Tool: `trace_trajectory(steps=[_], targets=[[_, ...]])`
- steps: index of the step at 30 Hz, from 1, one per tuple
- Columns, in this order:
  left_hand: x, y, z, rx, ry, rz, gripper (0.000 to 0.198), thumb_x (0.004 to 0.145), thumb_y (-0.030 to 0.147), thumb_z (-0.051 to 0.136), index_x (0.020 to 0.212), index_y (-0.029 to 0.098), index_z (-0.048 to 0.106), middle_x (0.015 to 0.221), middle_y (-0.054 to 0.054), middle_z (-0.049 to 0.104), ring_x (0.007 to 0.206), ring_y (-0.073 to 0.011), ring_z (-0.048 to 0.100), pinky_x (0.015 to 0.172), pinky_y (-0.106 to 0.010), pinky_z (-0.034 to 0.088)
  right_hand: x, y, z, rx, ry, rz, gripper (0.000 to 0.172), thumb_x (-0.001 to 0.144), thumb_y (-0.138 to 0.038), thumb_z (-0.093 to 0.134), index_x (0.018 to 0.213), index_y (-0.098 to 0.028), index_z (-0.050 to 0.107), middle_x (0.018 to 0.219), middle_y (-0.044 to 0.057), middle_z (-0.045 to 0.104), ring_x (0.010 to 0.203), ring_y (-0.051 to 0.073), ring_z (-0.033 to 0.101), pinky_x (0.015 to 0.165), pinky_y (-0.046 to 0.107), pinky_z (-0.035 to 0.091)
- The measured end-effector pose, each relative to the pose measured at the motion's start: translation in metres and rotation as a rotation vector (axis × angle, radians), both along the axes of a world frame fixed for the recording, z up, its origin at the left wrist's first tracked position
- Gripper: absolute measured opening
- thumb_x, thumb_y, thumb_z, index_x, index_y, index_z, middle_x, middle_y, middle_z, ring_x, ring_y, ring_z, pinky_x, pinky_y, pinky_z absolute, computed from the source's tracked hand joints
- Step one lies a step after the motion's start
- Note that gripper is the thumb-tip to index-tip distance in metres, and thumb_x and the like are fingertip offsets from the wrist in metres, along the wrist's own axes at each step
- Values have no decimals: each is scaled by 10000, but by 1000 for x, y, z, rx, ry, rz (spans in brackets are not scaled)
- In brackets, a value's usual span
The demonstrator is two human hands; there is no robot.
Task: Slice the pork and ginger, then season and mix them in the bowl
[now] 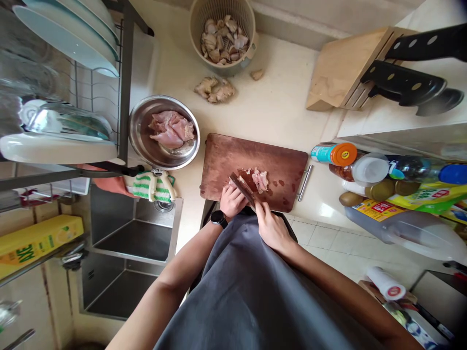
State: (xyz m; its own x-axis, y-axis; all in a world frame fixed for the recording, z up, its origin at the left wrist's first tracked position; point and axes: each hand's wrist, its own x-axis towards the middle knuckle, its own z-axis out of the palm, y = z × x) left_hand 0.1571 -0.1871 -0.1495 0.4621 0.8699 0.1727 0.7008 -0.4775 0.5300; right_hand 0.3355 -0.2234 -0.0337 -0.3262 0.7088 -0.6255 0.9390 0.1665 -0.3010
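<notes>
A dark wooden cutting board [226, 158] lies on the pale counter with a small heap of raw meat pieces [260, 179] near its front edge. My right hand [272, 227] is closed round the handle of a knife [243, 188], whose blade rests on the board beside the meat. My left hand [232, 199], with a black watch on the wrist, is curled at the board's front edge and touches the blade's left side. What its fingers hold, if anything, is hidden.
A steel bowl [140, 127] with raw meat stands left of the board. Behind are ginger [214, 89] and a basket of garlic [223, 34]. A knife block [343, 73] sits at the back right, bottles [365, 167] at the right, and a sink [127, 238] and dish rack [126, 73] at the left.
</notes>
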Motion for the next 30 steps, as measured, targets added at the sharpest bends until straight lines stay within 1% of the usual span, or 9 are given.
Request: trace_trajectory(steps=[7, 10, 12, 17, 19, 21, 25, 27, 30], targets=[[1, -1, -3, -29, 8, -5, 183, 937, 317, 589, 838, 201, 689, 924, -84, 715, 992, -228, 651, 806, -360, 433, 16, -32, 2, -99, -65, 39, 594, 903, -42, 318, 1496, -70, 309, 1385, 254, 502, 764, 193, 712, 631, 295, 581], [1, 0, -3, -27, 5, 1, 195, 942, 327, 583, 834, 200, 684, 895, -75, 711, 940, -218, 660, 786, -356, 448, 15, -30, -1, -141, -88, 46, 562, 919, -51, 309, 1480, -83, 325, 1372, 248, 514, 761, 192, 713, 632, 293, 579], [1, 0, -3, -37, -11, 11, 195, 945, 329, 579, 845, 201, 686, 864, -70, 707, 911, -212, 661, 794, -361, 466, 7, -14, -6, -149, -88, 45, 536, 934, -65, 300, 1468, -91, 328, 1383, 247, 502, 787, 200, 713, 654, 300, 577], [0, 1, -4, -72, -87, -9, 194, 964, 316, 543, 956, 202, 700, 898, -85, 714, 967, -227, 664, 826, -381, 496, -29, 56, -17, -115, -38, -3, 436, 988, -115, 238, 1409, -132, 347, 1302, 205, 540, 889, 209, 693, 736, 296, 551], [0, 2, -3, -59, -102, -7, 207, 972, 309, 528, 997, 198, 700, 919, -91, 716, 986, -235, 665, 822, -386, 499, -34, 71, -17, -96, -5, -25, 404, 1001, -134, 228, 1381, -148, 364, 1286, 192, 546, 931, 216, 679, 760, 300, 539], [0, 4, -2, -30, -94, -6, 193, 966, 303, 543, 998, 195, 699, 933, -91, 720, 996, -234, 667, 825, -384, 501, -26, 66, -15, -103, 7, -27, 387, 999, -138, 239, 1355, -150, 390, 1283, 188, 550, 925, 222, 678, 756, 307, 532], [3, 7, 0, 7, -63, -14, 128, 937, 277, 597, 986, 204, 690, 947, -75, 730, 992, -212, 671, 841, -367, 506, 9, 22, -14, -146, -32, -23, 420, 962, -103, 301, 1371, -133, 392, 1306, 205, 549, 834, 210, 695, 714, 302, 523], [5, 8, 1, 9, -67, -6, 133, 928, 250, 602, 1025, 202, 679, 976, -71, 731, 1007, -206, 668, 869, -369, 504, 23, 7, -21, -124, 8, -89, 405, 953, -102, 320, 1348, -124, 406, 1241, 193, 593, 838, 216, 695, 724, 309, 525], [5, 9, 4, 1, -70, 2, 153, 921, 202, 582, 1046, 204, 671, 978, -58, 728, 1005, -196, 663, 903, -374, 499, 30, 6, -32, -12, 152, -261, 319, 979, -165, 318, 1269, -103, 435, 1103, 175, 649, 908, 248, 683, 775, 345, 540]])
